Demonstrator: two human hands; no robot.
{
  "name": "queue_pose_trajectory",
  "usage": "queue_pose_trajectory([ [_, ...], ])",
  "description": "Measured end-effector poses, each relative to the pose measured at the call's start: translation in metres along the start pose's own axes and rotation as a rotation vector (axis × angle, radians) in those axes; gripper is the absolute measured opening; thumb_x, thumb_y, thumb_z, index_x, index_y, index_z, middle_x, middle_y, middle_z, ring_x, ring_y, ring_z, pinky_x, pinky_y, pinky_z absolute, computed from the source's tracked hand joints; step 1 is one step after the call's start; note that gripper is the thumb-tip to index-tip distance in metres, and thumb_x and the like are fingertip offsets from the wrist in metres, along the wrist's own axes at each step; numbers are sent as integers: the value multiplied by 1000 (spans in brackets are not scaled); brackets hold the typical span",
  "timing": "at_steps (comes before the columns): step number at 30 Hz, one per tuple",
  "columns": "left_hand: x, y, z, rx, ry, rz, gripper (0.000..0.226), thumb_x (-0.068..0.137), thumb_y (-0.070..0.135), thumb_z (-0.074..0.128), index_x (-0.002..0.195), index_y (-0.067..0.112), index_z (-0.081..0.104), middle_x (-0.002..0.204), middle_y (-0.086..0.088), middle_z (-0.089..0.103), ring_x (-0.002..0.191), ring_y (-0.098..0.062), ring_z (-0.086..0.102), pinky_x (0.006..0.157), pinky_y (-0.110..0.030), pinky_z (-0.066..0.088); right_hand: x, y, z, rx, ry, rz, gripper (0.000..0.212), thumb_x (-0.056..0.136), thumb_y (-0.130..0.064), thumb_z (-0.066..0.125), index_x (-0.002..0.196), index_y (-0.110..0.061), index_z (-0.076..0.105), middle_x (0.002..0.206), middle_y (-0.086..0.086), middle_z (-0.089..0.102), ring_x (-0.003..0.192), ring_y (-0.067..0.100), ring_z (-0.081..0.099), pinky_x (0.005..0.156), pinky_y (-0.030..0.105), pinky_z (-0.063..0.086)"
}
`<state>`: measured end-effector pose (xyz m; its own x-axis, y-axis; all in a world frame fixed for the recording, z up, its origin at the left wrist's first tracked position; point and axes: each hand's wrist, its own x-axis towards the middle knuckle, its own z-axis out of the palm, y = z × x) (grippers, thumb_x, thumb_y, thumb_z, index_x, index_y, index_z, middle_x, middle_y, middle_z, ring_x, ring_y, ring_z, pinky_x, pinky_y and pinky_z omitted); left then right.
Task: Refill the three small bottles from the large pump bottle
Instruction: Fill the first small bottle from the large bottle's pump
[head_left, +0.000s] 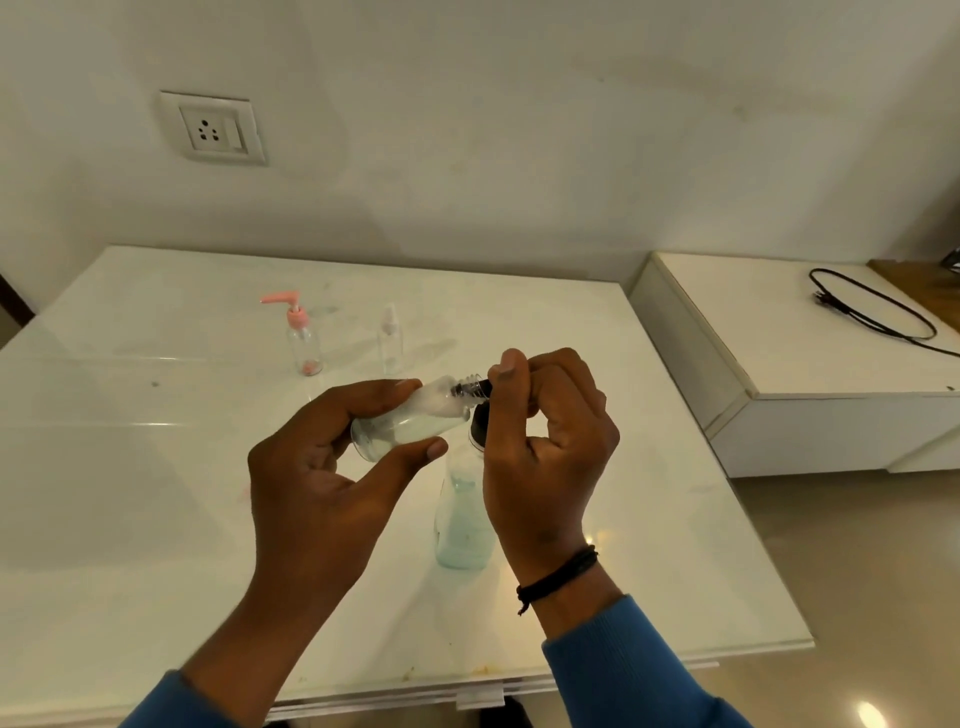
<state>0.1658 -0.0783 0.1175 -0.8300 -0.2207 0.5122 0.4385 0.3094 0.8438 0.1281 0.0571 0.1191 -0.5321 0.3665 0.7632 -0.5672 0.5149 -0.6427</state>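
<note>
Small clear bottle (410, 423), one of the three to be refilled, is held above the middle of the white bench (156, 467), tilted nearly flat. Its long axis runs from the base at about 8 o'clock to the threaded neck at about 2 o'clock. The left hand (317, 467) grips the body, fingers (384, 389) curled over the top and thumb beneath. The right hand (545, 447) meets the neck from the 2 o'clock side; its thumb and fingers are closed on a small dark cap (475, 387) at the mouth. Whether the cap is being screwed on or off cannot be told; threads show between cap and shoulder.

Directly under the right hand stands the large bottle (462, 519), upright on the bench, holding pale blue-green liquid, its dark top partly hidden by the palm. At 11 o'clock from the hands, well apart, stand a pink pump bottle (304, 338) and, just to its right, a clear spray bottle (390, 338).

The coming twist turns about the neck axis, so the right hand is the working hand and the left only steadies.
</note>
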Motion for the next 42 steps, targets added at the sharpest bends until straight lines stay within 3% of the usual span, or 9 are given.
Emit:
queue_pose_trajectory([
  [17,1,3,-1,-26,7,-14,43,69,29,83,109,21,69,108,11,71,104,-6,68,90,-14,53,6,-8,-2,7,-31,-26,31,97,-22,60,69,-9,59,72,-12,53,64,18,53,58,47,47],
  [24,2,3,-3,-18,2,-21,42,69,32,82,109,24,69,108,15,71,104,-4,68,88,-9,51,8,-4,-4,-3,-22,-15,27,93,-21,67,70,-8,61,70,-8,58,65,19,55,57,46,46],
  [28,2,2,-7,21,-3,-30,41,69,37,81,107,37,65,104,32,67,102,-1,66,86,-6,48,8,-4,-5,-9,-25,-20,26,92,-22,68,70,-9,63,72,-11,58,66,16,55,58,43,47],
  [35,0,-1,-11,16,-2,-72,41,69,36,82,107,31,68,106,17,71,100,-4,68,84,-6,49,8,-5,-6,-36,-25,-19,26,90,-22,71,70,-7,65,70,-2,63,65,19,56,58,43,47],
  [42,2,-5,-19,-11,8,-98,44,68,32,82,109,34,66,107,30,69,101,2,68,85,-8,51,9,-7,-6,-48,-32,-3,25,90,-22,72,71,-8,65,70,-3,63,65,19,55,58,43,47],
])
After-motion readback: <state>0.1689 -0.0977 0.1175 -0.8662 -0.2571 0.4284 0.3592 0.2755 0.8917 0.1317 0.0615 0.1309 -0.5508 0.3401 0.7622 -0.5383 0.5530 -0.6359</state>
